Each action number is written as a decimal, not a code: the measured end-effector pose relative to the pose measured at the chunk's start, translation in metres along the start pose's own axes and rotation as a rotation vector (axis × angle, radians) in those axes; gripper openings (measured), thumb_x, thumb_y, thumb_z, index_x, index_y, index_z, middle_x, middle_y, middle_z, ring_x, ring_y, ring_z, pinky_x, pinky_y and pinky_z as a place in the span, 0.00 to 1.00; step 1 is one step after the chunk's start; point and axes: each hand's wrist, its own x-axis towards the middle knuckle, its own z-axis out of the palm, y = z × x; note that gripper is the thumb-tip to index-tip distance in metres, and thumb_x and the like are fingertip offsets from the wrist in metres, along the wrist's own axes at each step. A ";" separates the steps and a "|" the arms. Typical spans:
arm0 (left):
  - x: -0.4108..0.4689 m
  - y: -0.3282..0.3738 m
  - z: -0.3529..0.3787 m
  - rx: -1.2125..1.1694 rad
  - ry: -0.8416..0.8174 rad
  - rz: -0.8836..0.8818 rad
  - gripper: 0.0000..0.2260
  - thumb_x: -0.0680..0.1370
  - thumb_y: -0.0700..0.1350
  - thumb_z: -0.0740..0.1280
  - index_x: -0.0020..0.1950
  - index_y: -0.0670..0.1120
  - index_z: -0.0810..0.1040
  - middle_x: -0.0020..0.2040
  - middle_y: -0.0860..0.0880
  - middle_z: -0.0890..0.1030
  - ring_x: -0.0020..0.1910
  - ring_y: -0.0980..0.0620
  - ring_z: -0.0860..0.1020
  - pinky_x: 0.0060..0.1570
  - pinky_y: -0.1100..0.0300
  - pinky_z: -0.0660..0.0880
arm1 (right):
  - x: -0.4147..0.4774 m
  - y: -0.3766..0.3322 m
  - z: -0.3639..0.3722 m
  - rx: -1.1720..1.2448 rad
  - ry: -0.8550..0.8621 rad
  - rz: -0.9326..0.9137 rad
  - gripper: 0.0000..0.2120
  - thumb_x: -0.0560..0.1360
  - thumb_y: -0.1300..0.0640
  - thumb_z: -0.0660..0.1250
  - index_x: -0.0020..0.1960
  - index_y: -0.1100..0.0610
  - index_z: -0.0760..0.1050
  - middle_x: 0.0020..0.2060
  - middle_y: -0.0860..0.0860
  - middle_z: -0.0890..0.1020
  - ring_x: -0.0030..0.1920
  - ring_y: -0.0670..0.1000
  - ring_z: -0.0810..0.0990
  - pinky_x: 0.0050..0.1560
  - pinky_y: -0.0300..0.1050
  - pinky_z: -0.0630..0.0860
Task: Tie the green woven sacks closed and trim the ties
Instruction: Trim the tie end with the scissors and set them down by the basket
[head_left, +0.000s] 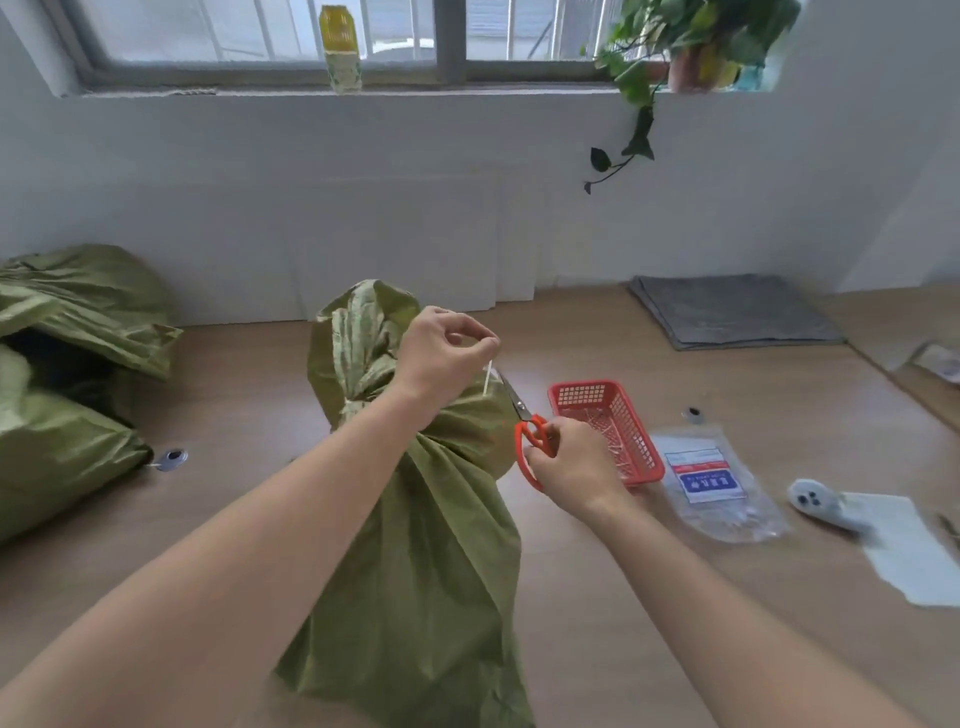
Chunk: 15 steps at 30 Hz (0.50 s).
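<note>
Sack (415, 545) of green weave stands in the middle of the head view, its neck bunched and cinched, the loose top flaring toward 12 o'clock. My left hand (441, 353) is just at 1 o'clock of that neck, thumb and forefinger pinching the thin white tie (487, 380), which runs down from my fingertips to the sack. My right hand (571, 462), at 3 o'clock of the sack, grips the orange-handled scissors (525, 418). The blades point toward 11 o'clock, their tips just beside the tie; I cannot tell whether they touch it.

A red mesh basket (608, 410) sits on the wooden floor (571, 597) right behind my right hand. At 3 o'clock of the basket lies a clear plastic packet (711, 486) with a blue and red label, then a white controller (813, 501) resting on the edge of a white sheet (904, 551). More green sacks (78, 338) slump at 9 o'clock, and a grey mat (727, 312) lies by the wall at 2 o'clock.
</note>
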 end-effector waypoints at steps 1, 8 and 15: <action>0.000 0.003 0.013 -0.001 -0.006 -0.004 0.02 0.72 0.48 0.78 0.39 0.53 0.86 0.53 0.51 0.79 0.48 0.51 0.84 0.54 0.51 0.83 | 0.002 0.012 -0.004 0.007 0.002 0.011 0.08 0.79 0.55 0.69 0.46 0.58 0.82 0.39 0.52 0.84 0.39 0.49 0.80 0.35 0.41 0.72; 0.002 0.013 0.108 0.010 -0.011 -0.080 0.03 0.73 0.46 0.78 0.41 0.50 0.87 0.54 0.47 0.81 0.46 0.50 0.85 0.47 0.58 0.82 | 0.020 0.099 -0.041 0.050 -0.004 0.078 0.08 0.78 0.53 0.70 0.44 0.55 0.85 0.39 0.50 0.85 0.42 0.51 0.81 0.41 0.44 0.75; 0.007 0.009 0.179 -0.046 -0.059 -0.194 0.05 0.74 0.46 0.79 0.43 0.46 0.87 0.39 0.49 0.85 0.34 0.56 0.79 0.36 0.63 0.76 | 0.029 0.172 -0.059 0.023 0.034 0.185 0.09 0.76 0.49 0.73 0.45 0.53 0.88 0.37 0.52 0.86 0.41 0.54 0.82 0.38 0.45 0.72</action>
